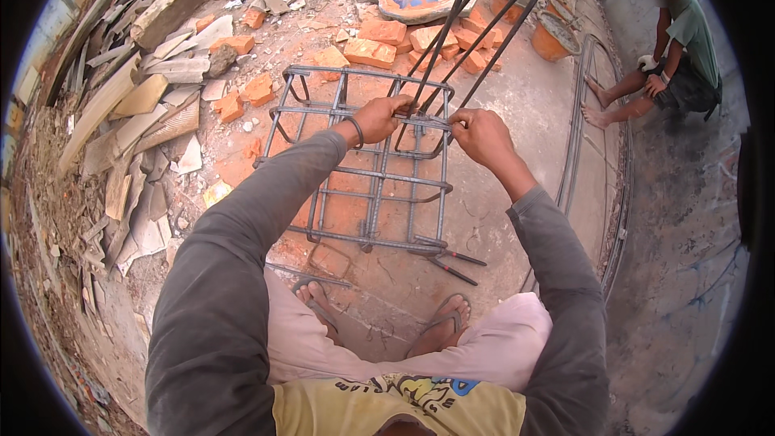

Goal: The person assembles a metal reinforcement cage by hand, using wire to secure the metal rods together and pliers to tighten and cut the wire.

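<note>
At the far right part of the steel frame [375, 173], both hands are meeting around one spot, and that spot is lying between them: just to the right of the left hand [376, 119] and just to the left of the right hand [484, 139]. Neither hand is clearly nearer. The fingers on both sides are bent into a closed pinch against the frame; whether they are holding a bar or something thinner is too small to tell.

The frame is resting on the ground [517, 210] in front of the feet [442, 324], its bars crossing in a grid, some running away from the body and others running across. The left forearm is passing over the grid, while the right forearm is coming in from outside its right edge. Beside the pinched fingers, the dark rods [446, 28] are slanting toward the upper right, their long axes nearly alike and running counter to the grid.

Beyond the frame, broken bricks [371, 52] are lying scattered, and an orange bucket [553, 39] is standing to the right of the rods. Farther right, another person [693, 40] is sitting, well apart from the frame.
</note>
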Tool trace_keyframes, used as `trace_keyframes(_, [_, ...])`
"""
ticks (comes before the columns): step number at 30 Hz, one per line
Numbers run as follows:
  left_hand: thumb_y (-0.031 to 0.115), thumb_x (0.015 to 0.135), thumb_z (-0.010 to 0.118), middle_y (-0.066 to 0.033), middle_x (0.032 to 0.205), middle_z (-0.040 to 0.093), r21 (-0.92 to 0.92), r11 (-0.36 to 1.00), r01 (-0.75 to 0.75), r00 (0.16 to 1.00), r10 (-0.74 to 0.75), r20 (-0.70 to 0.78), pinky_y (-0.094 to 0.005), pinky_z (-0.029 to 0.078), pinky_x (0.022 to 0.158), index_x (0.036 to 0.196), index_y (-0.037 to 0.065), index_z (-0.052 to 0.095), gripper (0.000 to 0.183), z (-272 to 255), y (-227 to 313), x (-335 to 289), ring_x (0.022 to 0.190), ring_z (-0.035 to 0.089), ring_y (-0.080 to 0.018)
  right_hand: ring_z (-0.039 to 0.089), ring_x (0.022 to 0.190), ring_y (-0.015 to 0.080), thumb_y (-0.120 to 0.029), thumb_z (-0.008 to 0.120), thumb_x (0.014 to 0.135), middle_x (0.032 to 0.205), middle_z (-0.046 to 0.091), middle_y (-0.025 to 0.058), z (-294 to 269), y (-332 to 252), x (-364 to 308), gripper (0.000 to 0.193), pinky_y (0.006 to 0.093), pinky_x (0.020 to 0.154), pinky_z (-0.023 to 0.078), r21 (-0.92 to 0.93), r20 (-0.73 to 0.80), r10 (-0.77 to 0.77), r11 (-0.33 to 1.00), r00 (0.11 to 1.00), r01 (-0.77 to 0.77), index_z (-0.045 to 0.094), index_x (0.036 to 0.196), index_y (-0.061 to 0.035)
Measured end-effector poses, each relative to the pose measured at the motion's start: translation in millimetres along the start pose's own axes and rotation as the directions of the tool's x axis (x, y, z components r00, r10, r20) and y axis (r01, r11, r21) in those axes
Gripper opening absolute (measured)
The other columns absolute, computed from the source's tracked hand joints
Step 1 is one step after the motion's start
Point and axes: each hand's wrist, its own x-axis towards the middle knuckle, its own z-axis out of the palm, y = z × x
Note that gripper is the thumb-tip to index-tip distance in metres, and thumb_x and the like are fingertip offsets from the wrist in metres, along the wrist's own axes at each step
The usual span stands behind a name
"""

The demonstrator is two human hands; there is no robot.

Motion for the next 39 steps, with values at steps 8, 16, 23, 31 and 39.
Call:
trace_keyframes(8, [-0.004,0.079,0.055,-0.0176,0.124,0.062,0.177,0.984,0.030,0.998,-0.039,0.044,-0.0376,0.045,0.100,0.130,0.001,0.050,0.051,-15.0,9.9,-4.6,0.119,0.058,-0.0306,0.066,0.090,0.0349,-0.017,0.058,0.080,0.091,0.070,0.0175,-28.0,-7.3,-10.5,0.021,0.0439,0.082,0.051,-0.049,0.175,0.060,0.997,0.983,-0.052,0.073,0.093,-0.0106])
trace_keyframes(16, [0.004,0.083,0.061,-0.0175,0.122,0.063,0.249,0.968,-0.030,1.000,0.029,0.007,-0.0388,0.046,0.099,0.130,0.000,0.050,0.048,-1.4,8.1,-3.7,0.116,0.058,-0.0327,0.065,0.093,0.0345,-0.016,0.056,0.082,0.093,0.069,0.0174,9.7,41.2,-27.6,0.020,0.0436,0.082,0.051,0.015,0.307,0.058,0.998,0.950,-0.066,0.071,0.091,-0.0056])
trace_keyframes(23, [0.008,0.084,0.065,-0.0169,0.116,0.065,0.246,0.969,0.019,1.000,-0.017,-0.011,-0.0380,0.049,0.094,0.124,0.001,0.053,0.043,2.4,11.0,-0.3,0.110,0.062,-0.0308,0.065,0.091,0.0357,-0.015,0.055,0.082,0.094,0.069,0.0165,8.5,37.6,-28.1,0.021,0.0439,0.082,0.051,0.077,0.270,0.013,0.996,0.963,-0.035,0.072,0.092,-0.0083])
trace_keyframes(31, [0.008,0.084,0.067,-0.0151,0.114,0.065,0.273,0.962,0.012,0.999,0.001,-0.046,-0.0373,0.050,0.093,0.121,0.001,0.054,0.041,7.9,14.7,-2.0,0.109,0.063,-0.0291,0.065,0.091,0.0358,-0.017,0.056,0.081,0.092,0.069,0.0167,17.6,46.4,-26.6,0.021,0.0434,0.082,0.051,0.115,0.233,0.042,0.991,0.972,-0.071,0.072,0.092,-0.0090])
trace_keyframes(39, [0.013,0.085,0.068,-0.0169,0.116,0.065,0.214,0.973,0.088,0.996,-0.085,-0.025,-0.0376,0.047,0.097,0.121,-0.001,0.052,0.042,9.5,21.1,-0.6,0.110,0.063,-0.0295,0.065,0.091,0.0347,-0.018,0.057,0.081,0.093,0.069,0.0161,6.6,38.8,-31.8,0.019,0.0439,0.081,0.051,0.139,0.221,0.066,0.985,0.973,-0.098,0.072,0.091,-0.0104])
